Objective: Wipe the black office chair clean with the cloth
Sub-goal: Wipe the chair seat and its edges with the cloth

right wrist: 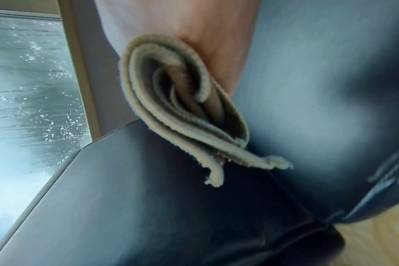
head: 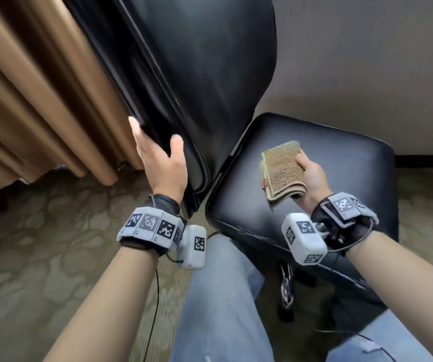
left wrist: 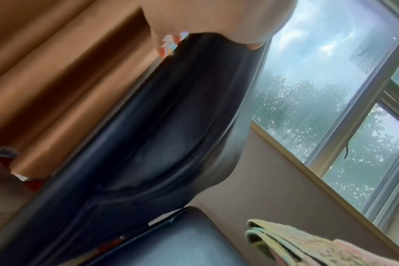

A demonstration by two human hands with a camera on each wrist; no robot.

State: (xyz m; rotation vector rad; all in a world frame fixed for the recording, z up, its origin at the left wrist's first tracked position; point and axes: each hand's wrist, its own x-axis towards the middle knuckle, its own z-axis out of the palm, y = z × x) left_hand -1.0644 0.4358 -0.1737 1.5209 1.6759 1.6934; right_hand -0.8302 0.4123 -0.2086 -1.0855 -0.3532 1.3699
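Head view, left to right: one tan curtain [head: 40,95] hangs beside one black office chair [head: 205,74]. My left hand [head: 161,163] clasps the side edge of the chair's backrest [head: 210,61], thumb [head: 177,146] on the front face, fingers [head: 135,128] wrapped behind. My right hand [head: 312,176] grips one folded cloth [head: 283,173], thumb on top and the other fingers hidden beneath, above the chair's seat [head: 340,158]; whether the cloth touches the seat I cannot tell. Right wrist view: the cloth's [right wrist: 182,111] folded layers curl against my palm. Two wrist cameras, one per arm, and patterned carpet [head: 40,244] below.
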